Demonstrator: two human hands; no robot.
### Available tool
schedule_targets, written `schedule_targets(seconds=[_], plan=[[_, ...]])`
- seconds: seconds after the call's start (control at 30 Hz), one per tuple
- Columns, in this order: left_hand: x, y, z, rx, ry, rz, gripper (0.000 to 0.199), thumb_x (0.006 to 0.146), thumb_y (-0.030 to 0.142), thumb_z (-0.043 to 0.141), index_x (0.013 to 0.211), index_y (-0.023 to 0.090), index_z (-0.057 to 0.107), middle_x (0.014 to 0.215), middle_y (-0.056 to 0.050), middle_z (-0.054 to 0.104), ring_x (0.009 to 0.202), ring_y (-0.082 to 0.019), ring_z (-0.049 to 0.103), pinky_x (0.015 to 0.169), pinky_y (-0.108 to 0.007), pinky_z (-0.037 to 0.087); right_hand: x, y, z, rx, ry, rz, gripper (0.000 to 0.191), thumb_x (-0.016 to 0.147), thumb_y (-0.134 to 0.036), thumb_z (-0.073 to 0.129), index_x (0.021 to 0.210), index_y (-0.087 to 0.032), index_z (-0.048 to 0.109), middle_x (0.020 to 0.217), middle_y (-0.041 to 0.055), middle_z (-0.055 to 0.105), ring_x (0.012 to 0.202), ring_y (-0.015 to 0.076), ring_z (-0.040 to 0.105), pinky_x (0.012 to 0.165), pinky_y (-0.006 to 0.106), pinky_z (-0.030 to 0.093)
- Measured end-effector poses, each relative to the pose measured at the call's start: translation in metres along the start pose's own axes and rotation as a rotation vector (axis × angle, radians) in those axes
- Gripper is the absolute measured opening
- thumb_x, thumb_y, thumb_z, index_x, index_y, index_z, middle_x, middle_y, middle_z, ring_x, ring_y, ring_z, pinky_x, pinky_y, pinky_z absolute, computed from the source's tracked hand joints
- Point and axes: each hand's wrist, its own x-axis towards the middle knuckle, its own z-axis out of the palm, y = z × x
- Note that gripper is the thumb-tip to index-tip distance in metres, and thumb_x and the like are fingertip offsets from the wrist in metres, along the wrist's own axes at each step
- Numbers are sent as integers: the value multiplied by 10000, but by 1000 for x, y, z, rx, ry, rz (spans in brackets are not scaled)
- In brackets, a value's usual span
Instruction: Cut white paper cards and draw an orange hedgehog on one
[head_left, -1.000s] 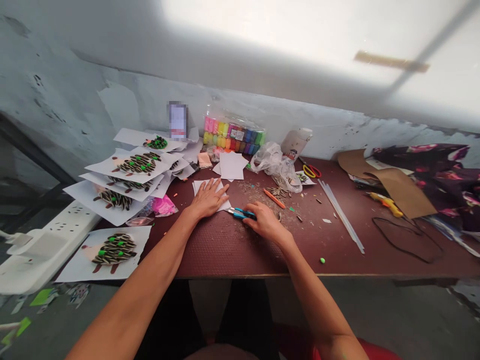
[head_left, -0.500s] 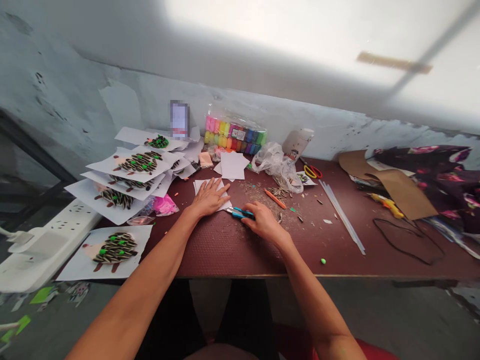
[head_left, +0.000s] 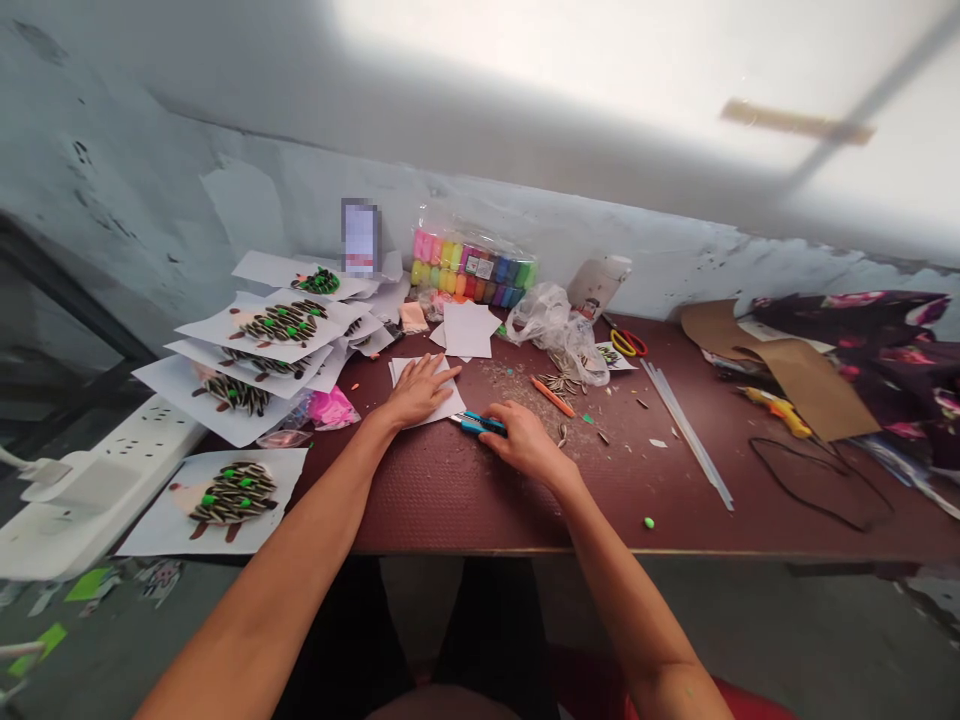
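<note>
My left hand (head_left: 418, 391) lies flat with spread fingers on a small white paper sheet (head_left: 448, 402). My right hand (head_left: 527, 444) rests on the dark red table top (head_left: 450, 510) and is closed around a blue utility knife (head_left: 477, 424). The knife's tip points left, just beside the sheet's lower right corner. My fingers hide the rear of the knife. Wood shavings and sunflower seed shells (head_left: 559, 385) are scattered beyond my right hand.
Sunflower-seed collages on white sheets (head_left: 232, 525) are piled at the left, beside a white power strip (head_left: 97, 480). A pack of coloured clay (head_left: 472, 268), plastic bag (head_left: 555, 340), scissors (head_left: 628, 343), long glue sticks (head_left: 686, 435) and brown paper (head_left: 814, 388) line the table.
The whole view has shifted slightly. My hands and the blue knife stay almost in the same place, with the right hand a little further left.
</note>
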Motion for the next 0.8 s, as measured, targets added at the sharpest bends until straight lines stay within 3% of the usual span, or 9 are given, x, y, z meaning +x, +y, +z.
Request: schedule_targets(seconds=[0.3,0.5,0.8], plan=[[1,0,-5,-106,-22,-24,584,956,357,475,1531,263,437,1668,-90,277,1551,-279,206,1255,-478,151,-2,-4,-5,20,-39,-50,157,893,-195,692,1046,-161,710,931,61,647,859,176,556,780,262,374],[4,-9,0,-186,28,15,591,914,362,524,1501,316,471,1648,-52,334,1537,-301,245,1243,-539,165,2,-13,-2,-13,-43,-34,190,901,-209,696,1082,-155,713,953,73,647,867,183,556,773,265,364],[7,-11,3,-220,54,3,610,880,334,561,1485,296,494,1628,-80,371,1524,-306,278,1237,-545,173,0,-18,-5,18,-63,-42,229,898,-192,691,1124,-163,715,972,73,661,888,185,573,800,266,375]])
